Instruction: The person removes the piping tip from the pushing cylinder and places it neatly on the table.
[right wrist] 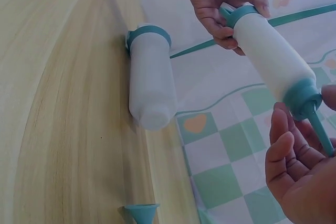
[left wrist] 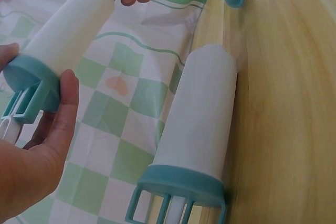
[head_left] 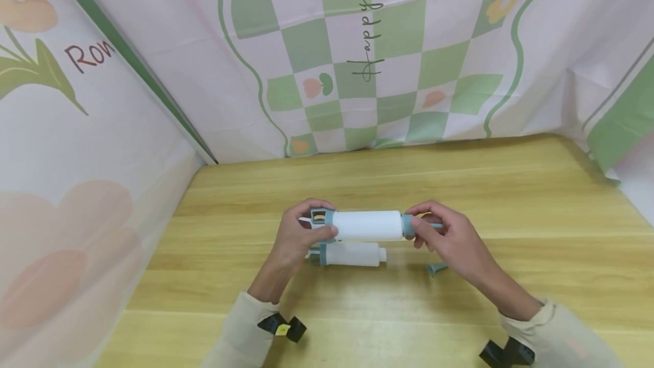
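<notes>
My left hand [head_left: 292, 233] grips the teal handle end of a white piping syringe [head_left: 367, 225], held sideways above the table. At its other end, my right hand [head_left: 449, 231] pinches the teal nozzle [head_left: 407, 225] between thumb and fingers. In the right wrist view the nozzle [right wrist: 304, 98] sits on the tube's end, its thin tip pointing toward the right palm. A second white piping syringe [head_left: 352, 254] lies on the table just below the held one. Its narrow white neck is bare, and its teal handle frame [left wrist: 181, 182] shows in the left wrist view.
A loose teal nozzle [head_left: 436, 268] lies on the wooden table [head_left: 357, 311] below the right hand. Printed cloth [head_left: 352, 33] hangs behind the table, and another cloth panel [head_left: 92, 146] stands along the left side.
</notes>
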Demonstrator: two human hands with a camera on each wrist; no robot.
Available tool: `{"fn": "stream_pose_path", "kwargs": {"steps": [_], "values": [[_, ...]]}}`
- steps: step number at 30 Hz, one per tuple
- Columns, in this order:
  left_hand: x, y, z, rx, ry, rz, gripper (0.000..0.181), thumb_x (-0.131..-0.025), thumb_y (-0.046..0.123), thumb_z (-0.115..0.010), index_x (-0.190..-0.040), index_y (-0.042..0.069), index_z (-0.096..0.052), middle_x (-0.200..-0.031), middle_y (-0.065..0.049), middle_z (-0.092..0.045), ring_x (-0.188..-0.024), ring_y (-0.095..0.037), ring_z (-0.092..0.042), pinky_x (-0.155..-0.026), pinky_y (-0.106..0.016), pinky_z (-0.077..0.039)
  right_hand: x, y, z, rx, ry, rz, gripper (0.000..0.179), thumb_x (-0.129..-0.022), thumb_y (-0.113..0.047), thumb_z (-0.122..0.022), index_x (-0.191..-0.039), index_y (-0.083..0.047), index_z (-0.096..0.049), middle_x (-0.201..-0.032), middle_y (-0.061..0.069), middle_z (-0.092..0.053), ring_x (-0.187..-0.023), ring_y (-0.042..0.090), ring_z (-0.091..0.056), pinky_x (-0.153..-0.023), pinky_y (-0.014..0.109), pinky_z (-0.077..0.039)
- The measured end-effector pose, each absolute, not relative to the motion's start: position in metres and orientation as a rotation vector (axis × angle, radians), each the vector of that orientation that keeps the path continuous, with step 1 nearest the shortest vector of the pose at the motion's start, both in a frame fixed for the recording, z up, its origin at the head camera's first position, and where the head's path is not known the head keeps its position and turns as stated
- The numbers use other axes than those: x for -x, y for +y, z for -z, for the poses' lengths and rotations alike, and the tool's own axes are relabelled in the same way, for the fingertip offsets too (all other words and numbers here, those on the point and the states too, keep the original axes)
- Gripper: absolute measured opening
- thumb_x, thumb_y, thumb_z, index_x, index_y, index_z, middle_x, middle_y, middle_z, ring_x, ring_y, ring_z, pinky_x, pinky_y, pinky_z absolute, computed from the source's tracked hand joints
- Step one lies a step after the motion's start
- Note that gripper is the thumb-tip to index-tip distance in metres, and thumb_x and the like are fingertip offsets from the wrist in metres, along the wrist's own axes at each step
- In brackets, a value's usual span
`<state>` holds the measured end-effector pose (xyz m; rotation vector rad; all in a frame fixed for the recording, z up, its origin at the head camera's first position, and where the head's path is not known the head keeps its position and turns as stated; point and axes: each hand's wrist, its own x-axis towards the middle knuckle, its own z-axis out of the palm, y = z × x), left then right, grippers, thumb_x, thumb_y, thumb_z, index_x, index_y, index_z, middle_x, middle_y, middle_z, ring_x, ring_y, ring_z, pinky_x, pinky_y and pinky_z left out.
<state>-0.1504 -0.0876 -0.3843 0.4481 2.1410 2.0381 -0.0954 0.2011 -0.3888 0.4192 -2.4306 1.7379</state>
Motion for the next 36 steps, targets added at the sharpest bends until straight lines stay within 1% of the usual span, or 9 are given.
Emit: {"fn": "stream_pose_path", "kwargs": {"steps": [5, 11, 13, 18, 21, 23, 27, 31, 36], "values": [[0.1512, -0.0877, 0.3838, -0.437, 2.132, -2.039, 0.034, -0.078, -0.001, -0.076, -0.111, -0.001, -0.067, -0.105, -0.011, -0.059, -0.090, -0.025, -0.054, -0.074, -0.035, -0.053, 0.0958, 0.2003, 0.3891, -0.431, -2.427, -1.719, 0.020, -0.102, -0.011, -0.059, -0.118, 0.000, -0.062, -0.093, 0.009, -0.070, -0.073, 0.022, -0.066, -0.060, 0.030, -0.053], [0.1517, -0.0889, 0.3839, -0.418, 2.139, -2.035, 0.033, -0.079, -0.001, -0.076, -0.110, -0.001, -0.068, -0.106, -0.010, -0.059, -0.090, -0.025, -0.053, -0.075, -0.036, -0.052, 0.0964, 0.2008, 0.3909, -0.484, -2.380, -1.757, 0.024, -0.097, -0.004, -0.064, -0.120, 0.001, -0.061, -0.108, 0.015, -0.065, -0.090, 0.017, -0.066, -0.072, 0.030, -0.058], [0.1519, -0.0892, 0.3842, -0.415, 2.144, -2.032, 0.033, -0.079, -0.001, -0.077, -0.110, 0.000, -0.068, -0.106, -0.010, -0.059, -0.091, -0.025, -0.053, -0.075, -0.036, -0.051, 0.0967, 0.2008, 0.3912, -0.498, -2.373, -1.784, 0.026, -0.097, -0.004, -0.064, -0.122, 0.003, -0.059, -0.110, 0.017, -0.063, -0.094, 0.018, -0.066, -0.075, 0.031, -0.058], [0.1524, -0.0892, 0.3851, -0.430, 2.136, -2.039, 0.034, -0.078, -0.001, -0.077, -0.111, -0.001, -0.067, -0.106, -0.010, -0.059, -0.091, -0.025, -0.053, -0.076, -0.036, -0.052, 0.0972, 0.2002, 0.3912, -0.465, -2.429, -1.777, 0.027, -0.103, -0.010, -0.057, -0.127, 0.002, -0.056, -0.106, 0.016, -0.065, -0.084, 0.021, -0.067, -0.067, 0.032, -0.057], [0.1526, -0.0890, 0.3857, -0.441, 2.133, -2.043, 0.035, -0.077, -0.001, -0.077, -0.111, -0.001, -0.068, -0.106, -0.010, -0.059, -0.090, -0.024, -0.054, -0.075, -0.036, -0.052, 0.0973, 0.1999, 0.3911, -0.436, -2.467, -1.715, 0.023, -0.104, -0.014, -0.056, -0.122, -0.001, -0.059, -0.098, 0.011, -0.068, -0.076, 0.021, -0.066, -0.062, 0.031, -0.054], [0.1526, -0.0890, 0.3855, -0.441, 2.131, -2.045, 0.035, -0.077, -0.001, -0.077, -0.111, -0.001, -0.068, -0.106, -0.010, -0.060, -0.090, -0.024, -0.054, -0.075, -0.035, -0.053, 0.0973, 0.2000, 0.3907, -0.438, -2.465, -1.698, 0.021, -0.103, -0.014, -0.057, -0.119, -0.001, -0.061, -0.095, 0.009, -0.069, -0.074, 0.021, -0.065, -0.062, 0.031, -0.054], [0.1523, -0.0890, 0.3847, -0.430, 2.129, -2.045, 0.035, -0.077, -0.001, -0.077, -0.111, -0.001, -0.068, -0.106, -0.009, -0.059, -0.088, -0.023, -0.053, -0.073, -0.034, -0.053, 0.0973, 0.2012, 0.3896, -0.467, -2.433, -1.705, 0.018, -0.100, -0.009, -0.061, -0.116, 0.000, -0.063, -0.097, 0.010, -0.069, -0.077, 0.020, -0.067, -0.066, 0.031, -0.057], [0.1520, -0.0898, 0.3837, -0.424, 2.121, -2.047, 0.036, -0.078, -0.001, -0.078, -0.112, -0.001, -0.068, -0.105, -0.009, -0.059, -0.086, -0.023, -0.054, -0.073, -0.033, -0.053, 0.0974, 0.2022, 0.3891, -0.492, -2.390, -1.739, 0.019, -0.098, -0.004, -0.063, -0.116, 0.001, -0.062, -0.104, 0.014, -0.066, -0.086, 0.019, -0.068, -0.071, 0.030, -0.058], [0.1528, -0.0925, 0.3834, -0.449, 2.115, -2.032, 0.038, -0.078, 0.003, -0.079, -0.114, -0.002, -0.067, -0.106, -0.010, -0.061, -0.085, -0.022, -0.054, -0.071, -0.030, -0.051, 0.0971, 0.2029, 0.3881, -0.513, -2.369, -1.686, 0.022, -0.094, -0.002, -0.068, -0.116, -0.003, -0.063, -0.105, 0.009, -0.065, -0.090, 0.015, -0.064, -0.076, 0.025, -0.055]]}}
